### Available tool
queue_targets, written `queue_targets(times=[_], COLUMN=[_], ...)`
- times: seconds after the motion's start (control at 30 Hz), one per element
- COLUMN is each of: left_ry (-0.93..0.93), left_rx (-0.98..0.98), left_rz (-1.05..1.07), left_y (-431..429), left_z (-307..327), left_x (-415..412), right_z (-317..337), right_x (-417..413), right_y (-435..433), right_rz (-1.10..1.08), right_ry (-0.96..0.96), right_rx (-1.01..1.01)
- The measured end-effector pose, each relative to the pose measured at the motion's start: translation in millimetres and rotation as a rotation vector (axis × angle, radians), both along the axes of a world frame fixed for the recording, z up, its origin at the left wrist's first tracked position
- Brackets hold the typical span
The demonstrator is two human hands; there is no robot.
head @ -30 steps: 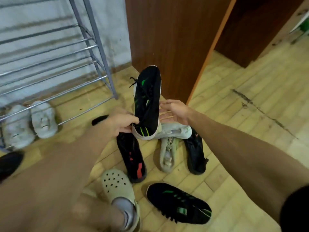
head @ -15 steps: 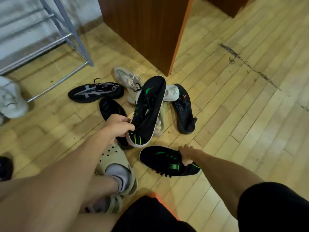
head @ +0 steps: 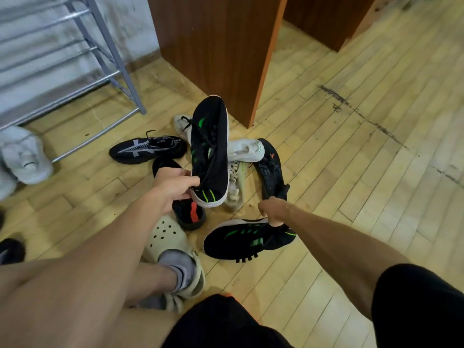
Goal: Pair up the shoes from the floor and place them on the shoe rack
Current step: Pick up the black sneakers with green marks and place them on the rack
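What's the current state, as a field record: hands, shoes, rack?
left hand: grips heel of raised black green-striped white-soled sneaker, toe pointing away
right hand: grips heel of matching black green-striped sneaker, by the floor
floor pile: black sneaker with grey markings; black shoe with red stripe; cream lace-up sneaker; black shoe with orange logo
rack: grey metal shoe rack, left; white shoe at its base

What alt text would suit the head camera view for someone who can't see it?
The left hand holds a black green-striped sneaker toe-up by its heel while the right hand grips the matching sneaker at its heel, among loose shoes near a metal shoe rack.
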State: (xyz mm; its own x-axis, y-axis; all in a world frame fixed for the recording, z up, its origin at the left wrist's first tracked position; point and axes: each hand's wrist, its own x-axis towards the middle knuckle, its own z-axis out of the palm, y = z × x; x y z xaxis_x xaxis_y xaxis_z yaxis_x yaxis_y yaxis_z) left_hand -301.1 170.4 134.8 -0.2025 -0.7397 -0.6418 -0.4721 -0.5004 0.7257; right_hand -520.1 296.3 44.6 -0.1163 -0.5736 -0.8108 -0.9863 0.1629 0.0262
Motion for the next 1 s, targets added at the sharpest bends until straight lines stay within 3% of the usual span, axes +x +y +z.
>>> queue_targets(times=[0.13, 0.3, 0.63, 0.77, 1.0], left_ry=[0.007, 0.011, -0.020, -0.071, -0.114], left_rx=[-0.040, -0.003, 0.084, 0.133, 0.065], left_rz=[0.054, 0.142, 0.300, 0.252, 0.415], left_y=[-2.0, -11.7, -50.5, -81.3, -146.1], left_z=[12.4, 9.8, -1.0, -9.8, -49.6], left_x=[14.4, 43.6, 96.3, 116.2, 153.0], right_z=[50.4, 105.7, 97.9, 61.6, 28.2], right_x=[-9.3, -20.8, 0.0, 35.9, 95.6], right_y=[-35.3, -74.9, -141.0, -180.7, -275.0], right_rz=[0.213, 0.195, -0.515, -0.656, -0.865], right_ry=[0.104, 0.096, -0.353, -0.491, -0.818], right_rx=[-0.016, -0.125, -0.281, -0.302, -0.210])
